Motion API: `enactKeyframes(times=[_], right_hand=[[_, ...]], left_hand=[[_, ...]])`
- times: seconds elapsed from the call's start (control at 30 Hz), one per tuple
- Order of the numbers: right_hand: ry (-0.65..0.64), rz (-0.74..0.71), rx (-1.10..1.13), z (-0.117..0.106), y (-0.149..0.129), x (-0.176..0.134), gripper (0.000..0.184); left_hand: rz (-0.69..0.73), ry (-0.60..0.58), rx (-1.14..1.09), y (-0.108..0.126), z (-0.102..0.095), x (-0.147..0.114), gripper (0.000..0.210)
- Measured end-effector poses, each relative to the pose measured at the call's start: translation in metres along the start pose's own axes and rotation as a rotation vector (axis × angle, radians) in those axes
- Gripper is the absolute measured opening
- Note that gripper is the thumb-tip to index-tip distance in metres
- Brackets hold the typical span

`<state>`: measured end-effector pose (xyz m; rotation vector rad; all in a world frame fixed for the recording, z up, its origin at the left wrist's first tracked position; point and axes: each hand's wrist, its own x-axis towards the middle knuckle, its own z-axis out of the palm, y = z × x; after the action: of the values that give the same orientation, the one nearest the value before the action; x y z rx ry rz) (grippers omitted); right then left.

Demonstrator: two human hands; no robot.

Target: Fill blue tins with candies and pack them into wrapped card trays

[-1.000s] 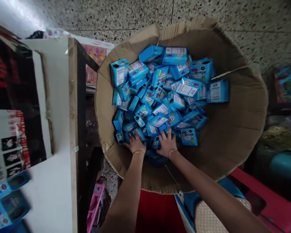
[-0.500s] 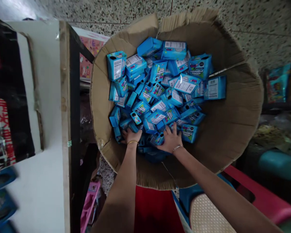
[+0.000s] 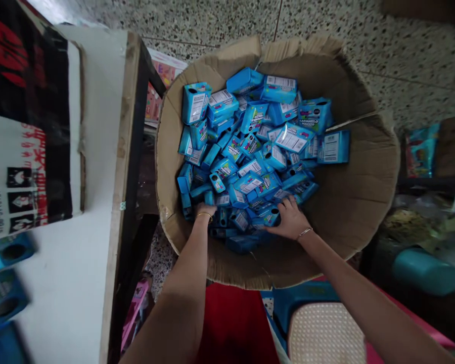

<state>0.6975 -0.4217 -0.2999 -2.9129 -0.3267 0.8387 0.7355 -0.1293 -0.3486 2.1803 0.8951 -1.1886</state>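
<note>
**Both hands in cardboard bin of "CARAMELO MACIZO" boxes**

Blue boxes point(image 3: 252, 167) heaped inside round cardboard bin point(image 3: 367, 187), mostly left and middle; right wall mostly bare. "CARAMELO MACIZO" legible on several, clearest on far-right box point(image 3: 314, 116). Pink logo above it too small to read. Other faces: white panels, fine print, unreadable.

Left hand point(image 3: 205, 209) at near left of pile, fingers down among boxes; can't tell if it grasps anything. Right hand point(image 3: 291, 217) near, right of middle, thumb and fingers around end of a box with a dark round window point(image 3: 267, 218); contact likely, firm hold can't be confirmed.

Left: black-and-white package point(image 3: 56, 151), red characters, black square icons, sideways digits not surely readable. More blue cartons point(image 3: 5, 293) near left, blurred, dark oval windows. White tabletop point(image 3: 79, 263) with wooden edge point(image 3: 123, 126) stands close left of bin. Printed pink sheets point(image 3: 161, 83) far left.

Near side: blue chair point(image 3: 301, 298), woven seat point(image 3: 326, 336), red cloth point(image 3: 235, 323). Right: teal cylinder point(image 3: 424, 271), colourful packet point(image 3: 420, 151), lettering blurred. Speckled floor point(image 3: 227, 23) beyond. Forearms cross and hide parts of near rim.
</note>
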Motion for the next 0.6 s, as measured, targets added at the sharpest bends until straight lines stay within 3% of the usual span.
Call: enactKeyframes(times=[0.1, 0.2, 0.3, 0.37, 0.43, 0.53, 0.6], right_hand=[[0.077, -0.093, 0.052, 0.004, 0.013, 0.003, 0.074], [0.228, -0.119, 0.127, -0.006, 0.011, -0.004, 0.071], [0.412, -0.147, 0.283, -0.045, -0.014, -0.026, 0.072], [0.502, -0.159, 0.450, -0.085, -0.049, -0.048, 0.073], [0.499, -0.214, 0.687, -0.125, -0.098, -0.074, 0.073], [0.432, -0.360, 1.140, -0.159, -0.191, -0.107, 0.081], [0.323, -0.484, 1.274, -0.162, -0.257, -0.118, 0.087]], left_hand=[[0.014, -0.004, 0.002, 0.005, -0.012, -0.023, 0.043], [0.149, 0.040, -0.072, 0.006, -0.030, -0.069, 0.040], [0.414, 0.107, -0.520, -0.015, -0.056, -0.138, 0.041], [0.422, 0.134, -0.893, -0.048, -0.075, -0.190, 0.046], [0.290, 0.301, -1.043, -0.094, -0.094, -0.238, 0.046], [0.147, 0.781, -0.957, -0.169, -0.124, -0.283, 0.035], [0.141, 0.940, -0.853, -0.208, -0.147, -0.294, 0.037]])
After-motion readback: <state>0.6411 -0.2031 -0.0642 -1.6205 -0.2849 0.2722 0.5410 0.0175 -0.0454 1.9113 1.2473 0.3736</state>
